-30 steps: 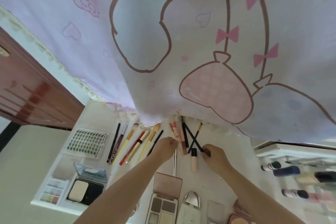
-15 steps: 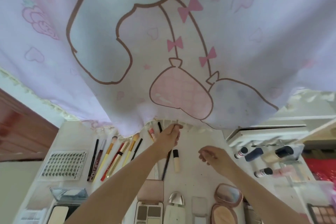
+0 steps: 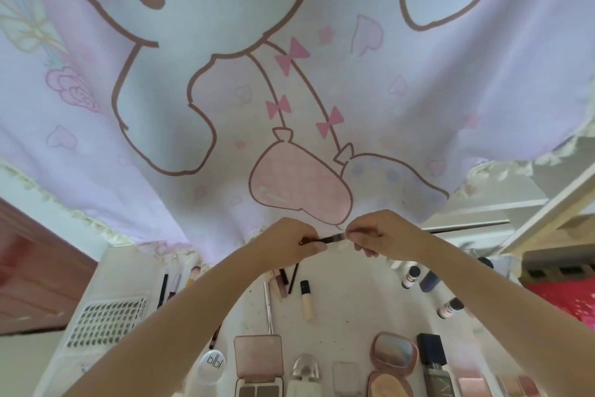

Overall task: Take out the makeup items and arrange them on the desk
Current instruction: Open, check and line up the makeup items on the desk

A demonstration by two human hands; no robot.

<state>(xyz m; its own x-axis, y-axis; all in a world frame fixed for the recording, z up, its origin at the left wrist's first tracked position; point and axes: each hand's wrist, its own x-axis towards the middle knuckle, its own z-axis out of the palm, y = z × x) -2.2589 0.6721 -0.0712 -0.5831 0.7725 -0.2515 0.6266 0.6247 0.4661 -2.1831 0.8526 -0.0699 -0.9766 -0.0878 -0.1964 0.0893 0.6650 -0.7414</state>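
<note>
Both my hands are raised above the white desk (image 3: pixel 347 316) and hold one thin dark makeup brush (image 3: pixel 325 239) level between them. My left hand (image 3: pixel 289 240) grips its dark handle end. My right hand (image 3: pixel 380 234) pinches the pale, clear-covered tip end. Below them on the desk lie a cream concealer tube (image 3: pixel 306 300), a silver pencil (image 3: pixel 268 306), a pink lip gloss (image 3: pixel 279 284) and black pencils (image 3: pixel 163 290). Part of the brush row is hidden behind my left forearm.
A lilac cartoon-print curtain (image 3: pixel 289 74) hangs over the back of the desk. A lash tray (image 3: pixel 109 322) lies at the left; an eyeshadow palette (image 3: pixel 258 367), a round compact (image 3: pixel 394 354) and a dark bottle (image 3: pixel 433 358) line the front. Small bottles (image 3: pixel 418 277) stand right.
My left hand picked a thin brush out of the row and lifted it. My right hand came up and took its other end. The camera tilted upward.
</note>
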